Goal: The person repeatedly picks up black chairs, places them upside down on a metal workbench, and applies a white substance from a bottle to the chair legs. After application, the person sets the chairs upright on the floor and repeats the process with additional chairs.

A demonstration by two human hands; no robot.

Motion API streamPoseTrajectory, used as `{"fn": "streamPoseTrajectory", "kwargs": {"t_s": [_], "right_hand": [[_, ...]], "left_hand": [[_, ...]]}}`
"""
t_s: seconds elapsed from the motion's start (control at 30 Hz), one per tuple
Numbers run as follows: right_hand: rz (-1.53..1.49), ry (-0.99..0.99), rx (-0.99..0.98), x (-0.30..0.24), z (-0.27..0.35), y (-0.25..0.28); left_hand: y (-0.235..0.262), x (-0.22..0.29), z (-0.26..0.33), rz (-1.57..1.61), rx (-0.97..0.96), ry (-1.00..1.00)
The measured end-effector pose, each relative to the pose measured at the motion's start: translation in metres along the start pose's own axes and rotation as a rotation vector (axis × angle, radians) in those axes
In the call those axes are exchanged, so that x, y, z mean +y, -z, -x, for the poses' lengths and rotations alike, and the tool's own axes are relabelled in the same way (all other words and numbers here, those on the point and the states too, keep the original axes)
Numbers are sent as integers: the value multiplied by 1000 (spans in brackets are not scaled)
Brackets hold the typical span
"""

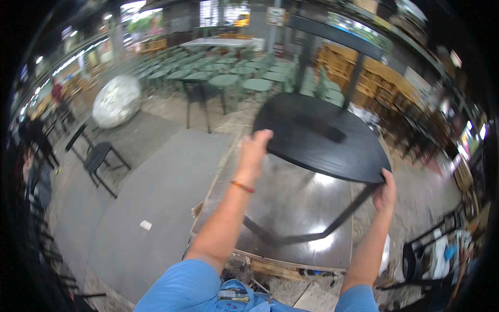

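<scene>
A black chair (pixel 312 148) with a broad curved seat and an upright backrest is in front of me, over a dark-topped work table (pixel 291 195). My left hand (pixel 252 153) grips the left edge of the seat, its thumb on top and its other fingers mostly hidden. At the front right corner, my right hand (pixel 385 193) is closed round the seat edge near the top of a leg. The angled lower frame shows beneath the seat; whether it rests on the table I cannot tell. The picture is slightly blurred.
Two more black chairs stand on the floor, one at left (pixel 99 156) and one behind the table (pixel 200 93). Rows of green chairs (pixel 255 85) fill the back. Stacked wooden chairs (pixel 387 80) line the right. A white sack-like bundle (pixel 118 101) sits at far left. A person (pixel 37 138) stands leftward.
</scene>
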State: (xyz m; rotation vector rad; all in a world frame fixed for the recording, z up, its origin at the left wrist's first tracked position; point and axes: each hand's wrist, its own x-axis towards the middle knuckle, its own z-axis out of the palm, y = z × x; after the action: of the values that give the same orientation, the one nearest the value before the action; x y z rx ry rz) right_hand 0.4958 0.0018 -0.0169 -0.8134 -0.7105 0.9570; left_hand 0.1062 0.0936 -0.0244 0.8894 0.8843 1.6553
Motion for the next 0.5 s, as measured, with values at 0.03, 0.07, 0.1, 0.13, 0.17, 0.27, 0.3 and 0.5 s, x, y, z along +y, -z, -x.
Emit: {"fn": "streamPoseTrajectory", "kwargs": {"t_s": [0.03, 0.07, 0.1, 0.13, 0.17, 0.27, 0.3, 0.5], "right_hand": [[19, 38, 39, 5, 5, 0], [36, 68, 60, 1, 6, 9], [20, 83, 38, 2, 11, 5], [5, 70, 66, 3, 16, -5], [-3, 113, 67, 5, 22, -13], [61, 95, 96, -2, 64, 2], [84, 79, 116, -7, 85, 4], [706, 527, 225, -100, 152, -39]], "left_hand": [[-8, 7, 10, 72, -69, -10], [-16, 11, 16, 86, -64, -20], [-12, 16, 21, 86, -28, -51], [1, 18, 21, 91, -52, -86], [18, 22, 19, 110, -69, -117], [23, 22, 58, 188, -149, -84], [25, 28, 80, 211, -141, -65], [69, 28, 194, 200, -160, -226]]}}
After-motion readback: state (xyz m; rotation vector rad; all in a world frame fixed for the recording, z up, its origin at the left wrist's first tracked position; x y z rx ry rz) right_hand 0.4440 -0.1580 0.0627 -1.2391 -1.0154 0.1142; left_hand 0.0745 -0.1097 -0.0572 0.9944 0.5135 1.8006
